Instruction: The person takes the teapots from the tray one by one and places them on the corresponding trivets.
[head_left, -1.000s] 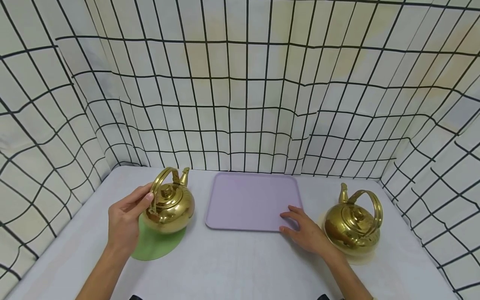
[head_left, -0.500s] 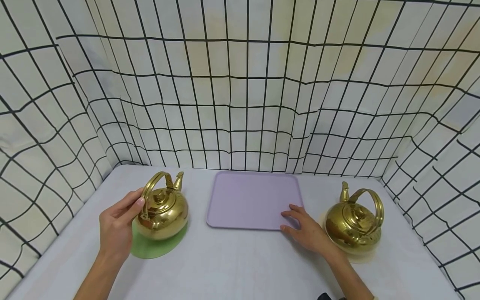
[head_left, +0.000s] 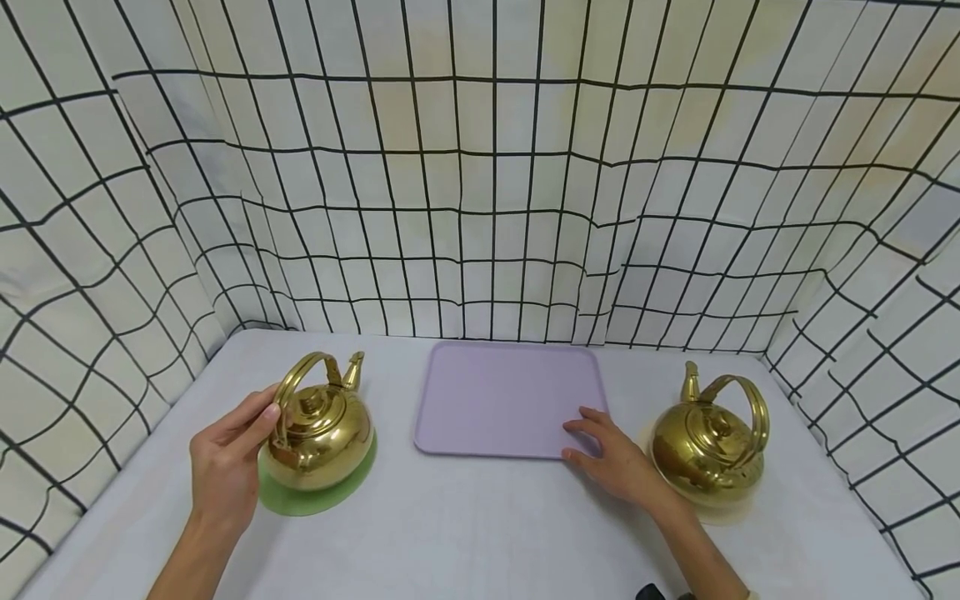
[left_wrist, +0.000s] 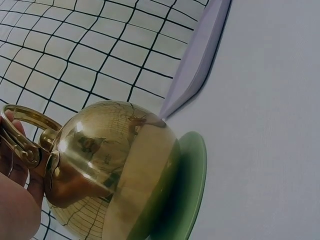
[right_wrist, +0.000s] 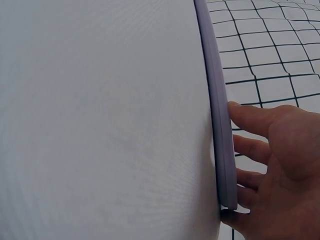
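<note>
My left hand (head_left: pixel 227 467) grips the handle of a shiny brass teapot (head_left: pixel 324 446) at the left of the table. Its round body is over a green round mat (head_left: pixel 307 502), with the spout pointing to the back right. In the left wrist view the teapot (left_wrist: pixel 100 160) is close over the green mat (left_wrist: pixel 196 170). My right hand (head_left: pixel 611 458) rests at the near right corner of a lilac tray (head_left: pixel 510 400), fingers spread and relaxed. The right wrist view shows that hand (right_wrist: pixel 280 160) with fingertips along the edge of the tray (right_wrist: pixel 220 110).
A second brass teapot (head_left: pixel 708 450) stands on a pale round mat (head_left: pixel 723 514) at the right, just beside my right forearm. A white cloth (head_left: pixel 465 533) covers the table. White walls with a black grid (head_left: pixel 480 183) enclose its back and sides.
My left hand has moved left and down with the teapot, bringing it lower over the green mat. The right hand stays at the tray's corner.
</note>
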